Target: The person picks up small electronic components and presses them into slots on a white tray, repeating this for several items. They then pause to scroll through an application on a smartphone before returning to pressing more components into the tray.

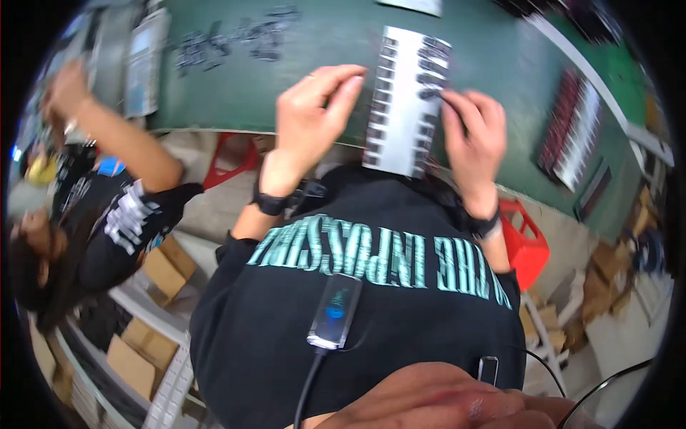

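A long white fixture strip (404,100) with notched dark slots along both long edges lies on the green table in front of me. Small black parts (431,64) sit in the upper slots of its right edge. My right hand (475,132) is closed at that edge, thumb and forefinger pinched on a small black part at the row's lower end. My left hand (312,107) is closed beside the strip's left edge, forefinger and thumb bent together. Anything between those left fingertips is too small to make out.
Loose black parts (239,39) are scattered on the green table (221,96) at the far left. More slotted strips (572,129) lie to the right. Red stools (522,243) stand below the table edge. Another person's arm (128,136) reaches in at the left.
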`<action>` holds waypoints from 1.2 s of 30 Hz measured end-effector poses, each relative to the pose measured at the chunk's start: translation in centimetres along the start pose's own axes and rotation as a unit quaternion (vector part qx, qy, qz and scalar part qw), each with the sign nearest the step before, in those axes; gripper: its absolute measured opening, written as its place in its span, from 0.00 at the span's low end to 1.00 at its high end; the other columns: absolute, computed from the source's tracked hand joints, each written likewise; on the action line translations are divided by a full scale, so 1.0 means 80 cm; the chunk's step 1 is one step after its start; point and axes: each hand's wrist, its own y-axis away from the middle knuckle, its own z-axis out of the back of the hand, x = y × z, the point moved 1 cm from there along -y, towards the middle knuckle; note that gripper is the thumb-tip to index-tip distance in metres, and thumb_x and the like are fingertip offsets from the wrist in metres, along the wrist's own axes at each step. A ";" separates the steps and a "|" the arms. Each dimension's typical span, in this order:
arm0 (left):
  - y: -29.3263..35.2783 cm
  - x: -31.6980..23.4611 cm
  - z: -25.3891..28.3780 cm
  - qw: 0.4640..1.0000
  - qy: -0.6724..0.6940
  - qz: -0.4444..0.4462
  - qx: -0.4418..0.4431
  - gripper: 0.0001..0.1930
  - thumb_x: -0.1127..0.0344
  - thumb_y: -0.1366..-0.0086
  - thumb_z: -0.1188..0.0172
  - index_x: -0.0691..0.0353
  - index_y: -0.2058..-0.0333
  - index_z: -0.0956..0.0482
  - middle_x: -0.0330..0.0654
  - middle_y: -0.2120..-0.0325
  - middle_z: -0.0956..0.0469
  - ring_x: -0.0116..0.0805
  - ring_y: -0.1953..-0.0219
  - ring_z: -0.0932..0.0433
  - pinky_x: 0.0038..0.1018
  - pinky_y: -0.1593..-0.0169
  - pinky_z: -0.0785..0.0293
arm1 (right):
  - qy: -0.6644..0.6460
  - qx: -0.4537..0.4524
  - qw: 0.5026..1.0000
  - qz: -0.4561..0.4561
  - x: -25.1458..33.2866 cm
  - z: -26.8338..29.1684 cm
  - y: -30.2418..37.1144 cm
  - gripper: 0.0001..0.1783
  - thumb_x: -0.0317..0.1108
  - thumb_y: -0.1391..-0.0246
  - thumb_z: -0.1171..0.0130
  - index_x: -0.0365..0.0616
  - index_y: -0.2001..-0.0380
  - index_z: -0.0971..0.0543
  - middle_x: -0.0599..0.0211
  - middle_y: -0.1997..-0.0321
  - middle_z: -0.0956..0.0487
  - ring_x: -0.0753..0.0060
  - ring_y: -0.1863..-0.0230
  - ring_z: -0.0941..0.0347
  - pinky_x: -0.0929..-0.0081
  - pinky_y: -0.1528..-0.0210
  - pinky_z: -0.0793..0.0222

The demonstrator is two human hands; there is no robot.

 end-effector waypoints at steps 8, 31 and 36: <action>-0.027 0.057 0.078 0.948 -0.295 -0.026 -0.116 0.08 0.70 0.39 0.38 0.57 0.61 0.16 0.41 0.66 0.20 0.41 0.67 0.20 0.32 0.64 0.23 | -0.063 0.130 0.990 0.003 0.003 0.004 0.009 0.12 0.20 0.51 0.35 0.40 0.61 0.17 0.61 0.61 0.21 0.60 0.60 0.24 0.69 0.58 0.28; -0.036 -0.027 -0.025 0.923 0.342 0.163 0.071 0.13 0.72 0.32 0.40 0.70 0.51 0.20 0.46 0.62 0.16 0.29 0.63 0.16 0.21 0.59 0.17 | -0.493 0.059 0.825 -0.268 0.053 -0.002 -0.036 0.11 0.22 0.40 0.40 0.34 0.54 0.23 0.67 0.58 0.20 0.78 0.59 0.22 0.82 0.53 0.27; -0.032 -0.032 -0.040 0.907 0.363 0.195 0.091 0.13 0.72 0.31 0.41 0.73 0.51 0.21 0.50 0.62 0.17 0.32 0.61 0.15 0.22 0.57 0.17 | -0.390 0.030 0.891 -0.231 0.024 -0.012 -0.030 0.11 0.22 0.40 0.39 0.34 0.53 0.22 0.68 0.59 0.20 0.78 0.60 0.22 0.82 0.52 0.27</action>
